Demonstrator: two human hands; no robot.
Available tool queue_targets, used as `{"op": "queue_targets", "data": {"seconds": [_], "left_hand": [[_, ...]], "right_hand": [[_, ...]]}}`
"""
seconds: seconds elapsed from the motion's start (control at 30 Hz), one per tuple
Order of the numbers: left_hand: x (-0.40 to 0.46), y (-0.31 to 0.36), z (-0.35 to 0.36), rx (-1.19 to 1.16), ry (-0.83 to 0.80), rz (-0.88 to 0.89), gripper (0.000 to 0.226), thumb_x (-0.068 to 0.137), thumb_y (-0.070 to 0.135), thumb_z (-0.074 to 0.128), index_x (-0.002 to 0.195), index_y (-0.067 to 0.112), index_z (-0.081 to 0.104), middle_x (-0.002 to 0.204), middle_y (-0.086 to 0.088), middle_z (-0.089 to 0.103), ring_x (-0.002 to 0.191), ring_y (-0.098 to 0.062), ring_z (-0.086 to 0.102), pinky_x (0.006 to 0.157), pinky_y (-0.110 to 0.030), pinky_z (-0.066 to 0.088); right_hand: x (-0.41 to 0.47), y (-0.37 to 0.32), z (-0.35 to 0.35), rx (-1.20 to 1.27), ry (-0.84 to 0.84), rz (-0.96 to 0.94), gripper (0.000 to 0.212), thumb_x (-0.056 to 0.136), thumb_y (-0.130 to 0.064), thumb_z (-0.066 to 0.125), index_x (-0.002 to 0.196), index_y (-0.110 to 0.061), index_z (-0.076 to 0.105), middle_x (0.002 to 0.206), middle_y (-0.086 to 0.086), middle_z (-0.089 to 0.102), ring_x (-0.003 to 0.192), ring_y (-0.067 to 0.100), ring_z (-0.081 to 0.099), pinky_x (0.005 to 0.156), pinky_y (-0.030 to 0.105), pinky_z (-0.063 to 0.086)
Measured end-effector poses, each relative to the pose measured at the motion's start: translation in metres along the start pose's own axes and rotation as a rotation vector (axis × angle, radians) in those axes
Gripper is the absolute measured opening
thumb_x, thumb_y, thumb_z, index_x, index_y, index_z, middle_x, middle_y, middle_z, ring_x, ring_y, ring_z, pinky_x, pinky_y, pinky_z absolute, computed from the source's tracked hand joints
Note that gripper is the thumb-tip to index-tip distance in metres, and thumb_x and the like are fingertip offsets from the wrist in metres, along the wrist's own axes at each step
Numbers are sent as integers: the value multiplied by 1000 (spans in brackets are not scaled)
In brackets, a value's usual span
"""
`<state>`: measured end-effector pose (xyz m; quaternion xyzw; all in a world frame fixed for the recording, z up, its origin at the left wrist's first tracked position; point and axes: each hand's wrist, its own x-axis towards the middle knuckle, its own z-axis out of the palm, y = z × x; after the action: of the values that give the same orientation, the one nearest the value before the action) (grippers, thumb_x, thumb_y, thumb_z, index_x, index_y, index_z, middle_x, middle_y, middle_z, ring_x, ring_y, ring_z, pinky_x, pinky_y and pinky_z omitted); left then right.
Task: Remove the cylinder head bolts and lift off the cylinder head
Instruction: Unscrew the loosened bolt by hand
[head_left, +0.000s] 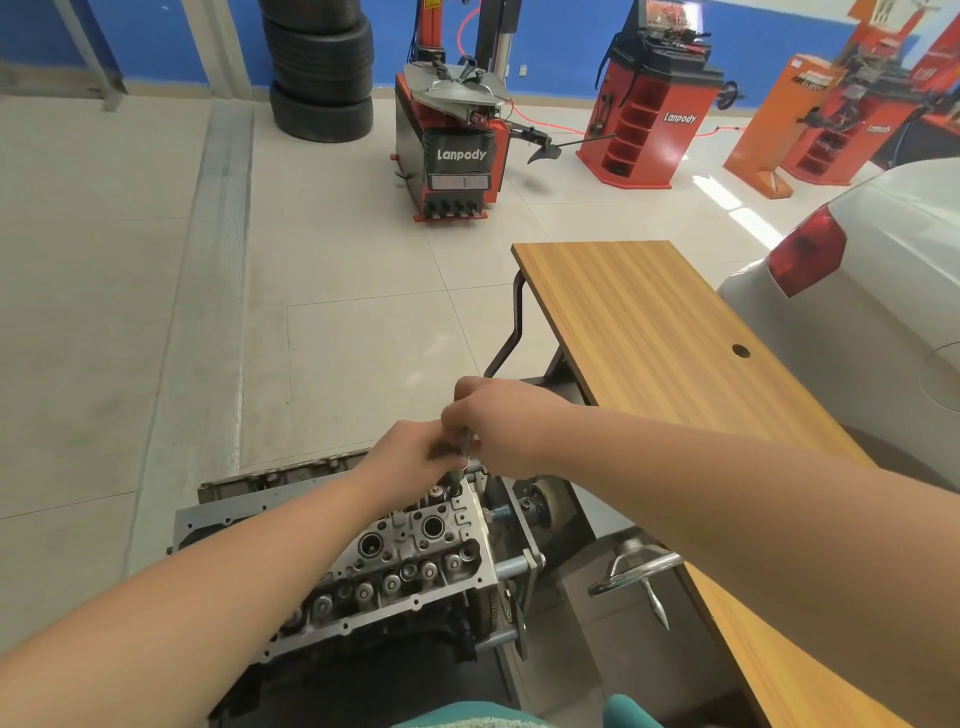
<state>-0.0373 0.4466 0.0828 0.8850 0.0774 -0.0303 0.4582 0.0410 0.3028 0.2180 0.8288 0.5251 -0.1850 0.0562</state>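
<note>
Metal cylinder head (415, 545): both hands, left (410, 457) & right (493, 421), grip upright tool (462, 452); "Lanpody" on red machines (457, 156).

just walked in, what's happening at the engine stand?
A person has both hands on a thin upright tool at the far end of the cylinder head. The left hand grips it low, the right hand higher up. The head sits on the engine, not lifted off. The wooden table stands beside it.

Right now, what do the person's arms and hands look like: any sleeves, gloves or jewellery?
Both forearms are bare up to the frame edge, with no sleeves in view. The left hand and right hand wear no gloves; no rings or watch can be seen. Teal fabric shows at the bottom edge, probably clothing.
</note>
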Motion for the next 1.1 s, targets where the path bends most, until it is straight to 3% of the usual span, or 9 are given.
{"op": "queue_targets", "data": {"seconds": [0.13, 0.27, 0.37, 0.47, 0.57, 0.67, 0.77, 0.97, 1.1], "left_hand": [[5, 5, 1, -24, 67, -17, 19, 80, 32, 88, 89, 29, 72, 83, 10, 77, 84, -10, 72, 77, -30, 56], [3, 7, 5, -31, -74, 18, 19, 98, 21, 75, 103, 38, 69, 105, 21, 74, 103, -1, 70, 96, -29, 54], [4, 2, 2, 27, -98, 1, 40, 101, 15, 65, 87, 52, 68, 86, 26, 75, 86, 6, 70, 88, -31, 57], [7, 2, -1, 15, -33, -17, 16, 88, 31, 81, 78, 38, 70, 78, 17, 76, 75, -1, 70, 74, -32, 54], [10, 4, 2, -52, 24, -19, 24, 78, 32, 93, 84, 32, 70, 83, 10, 76, 85, -14, 73, 82, -40, 59], [9, 3, 7, -66, -56, 21, 16, 92, 26, 81, 105, 29, 72, 102, 10, 76, 104, -16, 71, 97, -36, 56], [6, -3, 7, -44, -95, -20, 18, 99, 21, 68, 95, 39, 71, 92, 25, 76, 91, 10, 69, 79, -15, 50], [8, -3, 2, -51, 52, -40, 25, 74, 32, 95, 83, 24, 73, 79, 8, 75, 77, -10, 69, 75, -35, 57], [6, -6, 5, -110, -43, -10, 22, 87, 26, 87, 98, 37, 71, 98, 21, 75, 101, -4, 71, 93, -25, 55]], "right_hand": [[5, -3, 3, -29, 74, 176, 32, 102, -46, 54, 116, -18, 60, 89, 2, 58, 81, 25, 61, 63, 36, 50], [4, -2, 4, -81, 20, 151, 14, 98, -12, 58, 111, -16, 59, 86, 2, 52, 73, 21, 55, 59, 35, 47], [-3, 8, -1, -14, -37, 9, 30, 87, 3, 58, 103, -21, 63, 105, 0, 52, 90, 25, 60, 66, 33, 48], [-6, 9, 0, 71, 43, 22, 32, 96, -26, 65, 128, -29, 62, 114, -4, 57, 97, 20, 62, 79, 38, 56], [2, 5, 5, -39, 92, 172, 34, 102, -48, 54, 117, -18, 62, 86, 0, 59, 79, 23, 63, 67, 40, 56], [4, 0, 6, -141, 74, 130, 14, 101, -25, 58, 111, -16, 59, 83, 0, 52, 68, 20, 54, 55, 35, 44], [0, 6, 4, -70, 20, -23, 33, 89, -4, 62, 117, -20, 65, 109, 1, 54, 92, 22, 56, 62, 31, 38], [4, -2, 7, -11, 71, 164, 35, 102, -46, 53, 119, -16, 62, 90, 3, 57, 85, 28, 62, 66, 38, 51], [5, -5, 7, -44, 26, 101, 29, 94, -15, 63, 122, -22, 61, 103, 1, 60, 88, 24, 61, 63, 37, 50]]}}
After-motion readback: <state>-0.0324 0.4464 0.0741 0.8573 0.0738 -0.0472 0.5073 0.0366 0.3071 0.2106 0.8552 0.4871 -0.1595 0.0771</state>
